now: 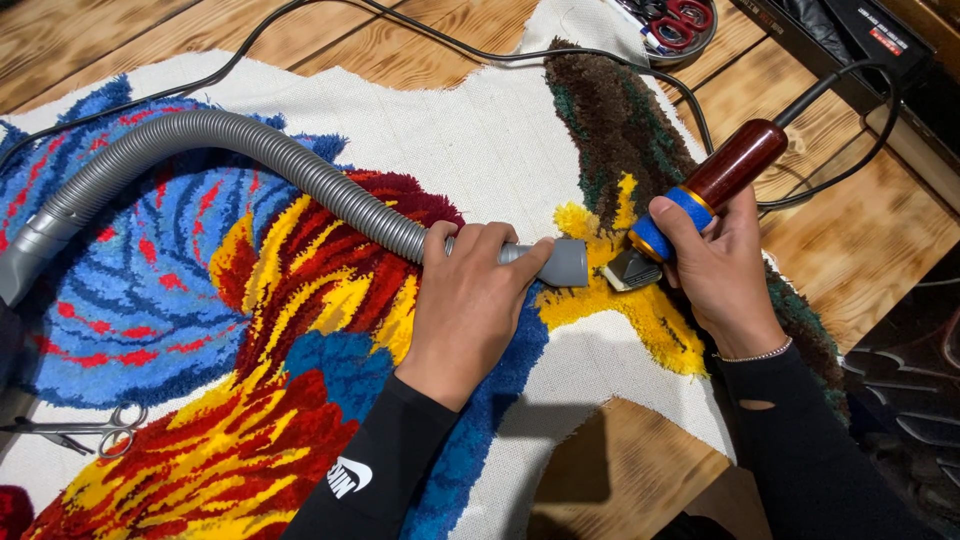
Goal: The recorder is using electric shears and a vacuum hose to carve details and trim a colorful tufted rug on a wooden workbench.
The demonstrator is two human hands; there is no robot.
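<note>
My left hand (465, 305) grips the grey nozzle end of a ribbed vacuum hose (290, 160), whose mouth (570, 262) points right over the yellow pile. My right hand (720, 270) holds an electric rug trimmer (715, 185) with a dark red body, a blue grip band and a metal cutting head (630, 270) pressed on the yellow tufting. Both tools meet over a tufted rug (250, 300) in blue, red, yellow and brown on white backing cloth (460, 130).
Small scissors (90, 430) lie on the rug at lower left. Red-handled scissors (680, 22) sit in a tray at the top. A black cord (860, 150) loops from the trimmer across the wooden table (860, 240). A dark device (860, 40) stands at upper right.
</note>
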